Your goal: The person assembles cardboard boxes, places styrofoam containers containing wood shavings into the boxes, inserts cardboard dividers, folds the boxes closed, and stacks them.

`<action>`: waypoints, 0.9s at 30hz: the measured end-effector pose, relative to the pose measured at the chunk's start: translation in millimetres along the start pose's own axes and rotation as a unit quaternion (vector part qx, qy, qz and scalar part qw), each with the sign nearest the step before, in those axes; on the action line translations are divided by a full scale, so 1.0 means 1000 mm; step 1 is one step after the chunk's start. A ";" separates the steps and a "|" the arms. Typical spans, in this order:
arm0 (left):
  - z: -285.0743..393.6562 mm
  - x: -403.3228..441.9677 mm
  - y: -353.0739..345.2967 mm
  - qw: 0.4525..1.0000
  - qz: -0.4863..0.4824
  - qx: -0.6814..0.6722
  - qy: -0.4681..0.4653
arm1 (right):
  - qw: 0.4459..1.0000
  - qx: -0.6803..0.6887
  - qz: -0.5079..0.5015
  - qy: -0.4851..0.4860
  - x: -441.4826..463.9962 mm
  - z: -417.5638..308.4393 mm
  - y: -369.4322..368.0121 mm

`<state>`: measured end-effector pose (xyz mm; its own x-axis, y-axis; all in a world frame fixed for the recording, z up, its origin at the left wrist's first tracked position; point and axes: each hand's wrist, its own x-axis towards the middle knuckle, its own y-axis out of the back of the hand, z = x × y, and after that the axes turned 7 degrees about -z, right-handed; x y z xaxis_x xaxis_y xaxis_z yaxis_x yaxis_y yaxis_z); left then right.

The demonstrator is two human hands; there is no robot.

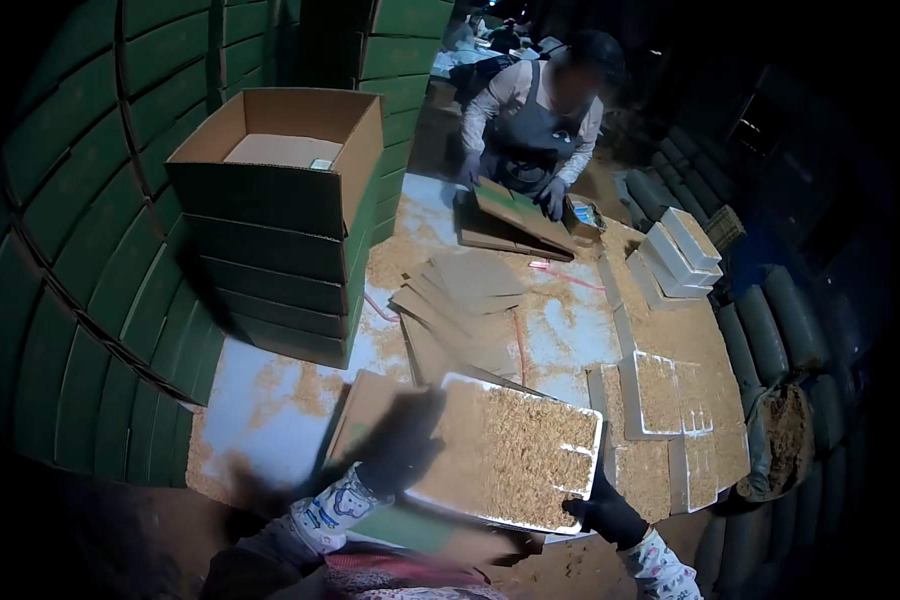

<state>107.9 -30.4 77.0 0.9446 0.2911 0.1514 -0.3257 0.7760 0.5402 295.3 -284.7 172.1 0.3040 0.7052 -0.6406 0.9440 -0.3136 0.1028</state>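
A white-rimmed tray [535,455] filled with sawdust-like material lies in front of me, a brown cardboard sheet [448,440] over its left part. My right hand [610,515], dark-gloved, grips the tray's lower right corner, thumb on the rim. My left hand [405,445], also gloved and smeared by motion, is over the sheet's left side; its fingers are blurred. Below and left of the tray are cardboard flaps of a green box [400,525]. Several loose cardboard sheets [460,300] lie beyond the tray.
Stacked green boxes [260,210] stand at the left, the top one open. Across the table [560,335], a co-worker [535,120] handles a flattened box [515,215]. Filled trays [655,395] and stacked white trays [675,255] are at the right, with sacks [790,315] beyond the edge.
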 end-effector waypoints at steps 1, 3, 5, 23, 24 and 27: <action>-0.001 -0.006 0.001 1.000 -0.002 0.006 -0.012 | 0.995 -0.060 -0.005 -0.074 0.002 -0.001 0.003; 0.006 -0.012 0.009 1.000 -0.021 0.017 -0.014 | 0.988 -0.143 -0.003 0.050 0.024 0.029 0.012; 0.024 -0.016 0.018 0.998 -0.057 0.026 0.008 | 0.962 -0.268 0.050 0.029 0.021 0.012 0.002; -0.260 0.177 -0.052 0.833 -0.003 -0.210 0.512 | 0.723 -0.674 0.051 0.143 0.081 -0.007 -0.003; -0.274 0.178 -0.063 0.829 0.034 -0.241 0.503 | 0.753 -0.620 0.080 0.204 0.077 -0.013 -0.003; -0.314 0.179 -0.071 0.822 0.121 -0.342 0.440 | 0.778 -0.520 0.155 0.316 0.048 -0.027 0.016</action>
<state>288.0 142.8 -194.3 0.5527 0.5422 -0.6329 -0.7306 0.6806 -0.0549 328.6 -238.5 163.5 0.2305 0.9731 0.0061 0.3054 -0.0783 0.9490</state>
